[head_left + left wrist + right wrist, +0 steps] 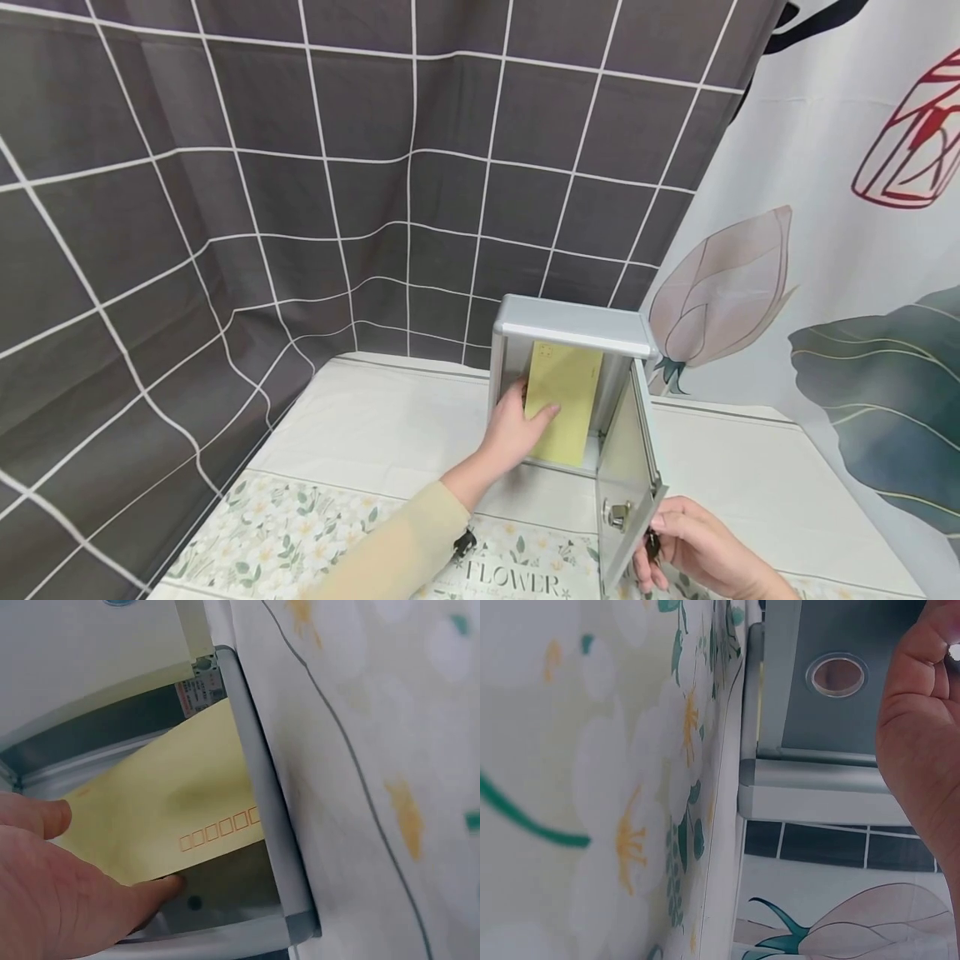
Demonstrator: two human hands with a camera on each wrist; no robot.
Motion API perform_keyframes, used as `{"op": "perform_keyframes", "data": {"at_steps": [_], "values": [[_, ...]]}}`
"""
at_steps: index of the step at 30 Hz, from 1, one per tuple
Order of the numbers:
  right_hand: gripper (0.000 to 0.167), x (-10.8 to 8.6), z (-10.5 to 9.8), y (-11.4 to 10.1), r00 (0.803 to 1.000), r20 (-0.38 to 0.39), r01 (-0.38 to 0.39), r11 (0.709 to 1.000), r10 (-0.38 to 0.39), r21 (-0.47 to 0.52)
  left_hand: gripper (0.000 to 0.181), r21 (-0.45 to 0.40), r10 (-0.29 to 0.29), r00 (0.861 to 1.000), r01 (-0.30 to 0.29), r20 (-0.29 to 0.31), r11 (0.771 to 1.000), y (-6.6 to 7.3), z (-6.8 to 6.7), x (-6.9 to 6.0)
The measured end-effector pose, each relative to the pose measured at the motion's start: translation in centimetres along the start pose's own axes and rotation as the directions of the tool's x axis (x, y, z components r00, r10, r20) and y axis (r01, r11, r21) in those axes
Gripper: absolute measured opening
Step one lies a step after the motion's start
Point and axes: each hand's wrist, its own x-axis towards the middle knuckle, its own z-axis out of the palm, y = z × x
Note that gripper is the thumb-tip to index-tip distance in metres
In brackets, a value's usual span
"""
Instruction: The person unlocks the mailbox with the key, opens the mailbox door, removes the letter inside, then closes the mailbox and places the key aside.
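A yellow envelope (566,392) stands inside a silver-grey metal box (573,327), leaning slightly. My left hand (517,429) reaches in and pinches its left edge, thumb across the front and fingers behind. Red postcode squares show on the envelope (165,780) in the left wrist view. The box's door (630,442) hangs open to the right, with a metal lock (618,515) on its inner side. Outside the door, my right hand (693,546) holds a dark key (652,546) at the lock's height; its fingers partly hide it.
A floral tablecloth (292,525) covers the table under the box. Behind stands a dark curtain (360,192) with white grid lines, and a white cloth (825,275) with printed leaves hangs at the right. The door has a round window (838,676).
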Motion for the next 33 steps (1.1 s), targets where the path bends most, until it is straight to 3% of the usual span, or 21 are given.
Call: {"op": "perform_keyframes", "data": {"at_steps": [13,21,26,33], "values": [[0.052,0.1,0.1,0.0,1.000,0.007,0.004,1.000,-0.005,0.005,0.065,-0.020,-0.083,0.995,0.082,-0.050,0.996,-0.6,1.5,1.6],[0.052,0.2,0.0,0.0,1.000,0.015,0.007,1.000,-0.007,-0.003,0.051,-0.150,-0.122,0.993,0.120,-0.001,0.981,-1.2,1.9,2.1],[0.052,0.1,0.0,0.0,1.000,0.007,0.002,1.000,-0.002,0.000,0.041,-0.232,-0.096,0.995,0.099,0.023,0.968,-1.4,2.0,2.3],[0.052,0.1,0.0,0.0,1.000,0.016,0.007,1.000,-0.007,-0.004,0.030,-0.261,-0.060,0.998,0.065,0.027,0.963,-1.5,1.9,2.0]]}}
